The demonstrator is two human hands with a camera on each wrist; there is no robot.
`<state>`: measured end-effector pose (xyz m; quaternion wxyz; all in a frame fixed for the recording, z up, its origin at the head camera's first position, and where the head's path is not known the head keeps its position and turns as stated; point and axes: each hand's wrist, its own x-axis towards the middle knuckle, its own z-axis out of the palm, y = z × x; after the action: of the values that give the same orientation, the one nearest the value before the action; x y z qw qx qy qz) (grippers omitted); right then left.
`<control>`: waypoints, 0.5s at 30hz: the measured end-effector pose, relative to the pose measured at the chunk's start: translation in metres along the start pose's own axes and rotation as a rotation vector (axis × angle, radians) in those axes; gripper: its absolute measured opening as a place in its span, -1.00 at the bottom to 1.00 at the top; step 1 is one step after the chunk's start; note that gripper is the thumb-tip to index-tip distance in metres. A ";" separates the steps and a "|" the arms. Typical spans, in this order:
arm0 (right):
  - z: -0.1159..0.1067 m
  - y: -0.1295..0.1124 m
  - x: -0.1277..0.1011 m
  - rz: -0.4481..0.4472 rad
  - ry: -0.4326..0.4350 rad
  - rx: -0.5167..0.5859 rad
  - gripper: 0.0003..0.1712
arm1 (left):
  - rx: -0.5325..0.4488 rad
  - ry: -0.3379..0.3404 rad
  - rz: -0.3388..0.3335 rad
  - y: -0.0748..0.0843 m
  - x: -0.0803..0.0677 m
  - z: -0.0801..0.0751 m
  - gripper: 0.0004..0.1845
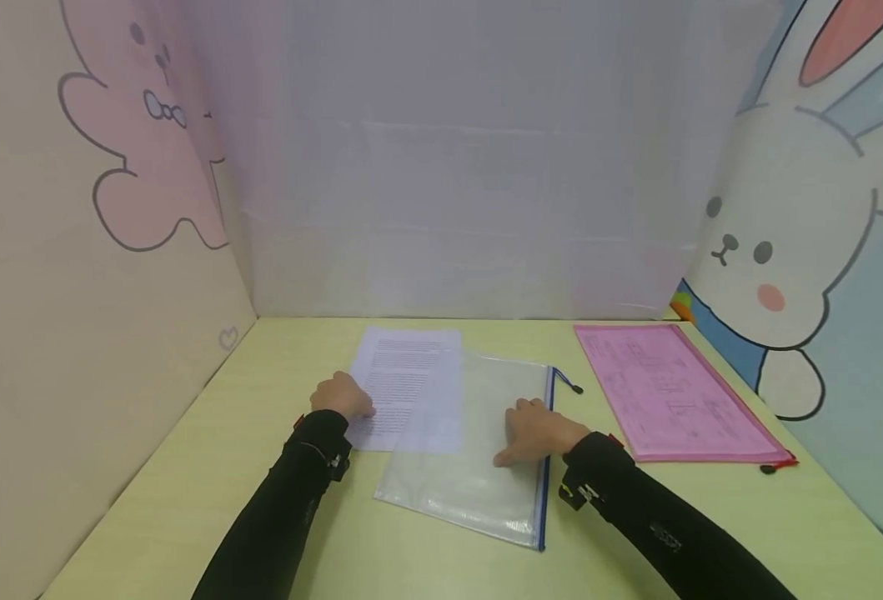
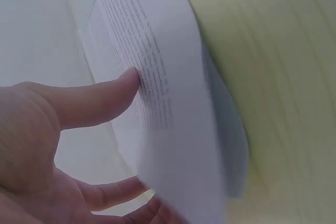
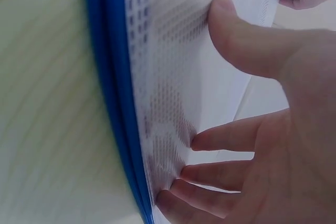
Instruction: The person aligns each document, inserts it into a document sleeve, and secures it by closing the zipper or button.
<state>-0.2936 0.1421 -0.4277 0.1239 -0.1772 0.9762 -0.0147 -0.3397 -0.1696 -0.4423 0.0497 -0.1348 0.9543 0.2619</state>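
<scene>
A printed paper (image 1: 394,379) lies flat at the middle of the table, lines of text on its face. My left hand (image 1: 342,396) pinches its left side: in the left wrist view the thumb (image 2: 100,98) is on the printed face and the other fingers go behind the edge. A greyer layer (image 2: 231,140) shows beneath the lifted paper there. A clear zip pouch (image 1: 471,492) with a blue zipper along its right side overlaps the paper's right part, which shows through it. My right hand (image 1: 539,432) rests spread on the pouch beside the zipper, fingertips (image 3: 202,139) touching its meshed plastic.
To the right lies a pink zip pouch (image 1: 659,383) with printed sheets showing through and a red pull at its near corner. The blue zipper's cord pull (image 1: 572,385) sticks out at the back. Walls (image 1: 471,208) enclose the table's back and sides.
</scene>
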 end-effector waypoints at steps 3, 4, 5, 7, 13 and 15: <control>0.001 -0.001 0.000 0.003 0.000 -0.009 -0.19 | -0.030 -0.020 0.002 -0.003 0.002 -0.001 -0.35; 0.001 -0.001 0.001 0.005 0.000 -0.009 -0.20 | -0.048 -0.033 0.002 -0.004 0.002 -0.001 -0.34; 0.001 -0.001 0.001 0.007 0.000 -0.008 -0.20 | -0.064 -0.048 0.002 -0.006 0.003 -0.001 -0.33; 0.001 -0.002 0.001 0.014 -0.002 -0.007 -0.21 | -0.090 -0.077 0.010 -0.008 0.006 -0.001 -0.33; 0.000 -0.001 0.003 0.007 0.006 0.014 -0.21 | -0.109 -0.069 0.063 -0.015 0.015 0.003 -0.44; -0.001 0.001 0.005 -0.011 0.012 0.031 -0.25 | -0.116 -0.042 0.085 -0.015 0.014 0.001 -0.49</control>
<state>-0.2984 0.1415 -0.4282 0.1204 -0.1803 0.9757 -0.0318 -0.3490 -0.1845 -0.4531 0.0508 -0.0911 0.9411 0.3215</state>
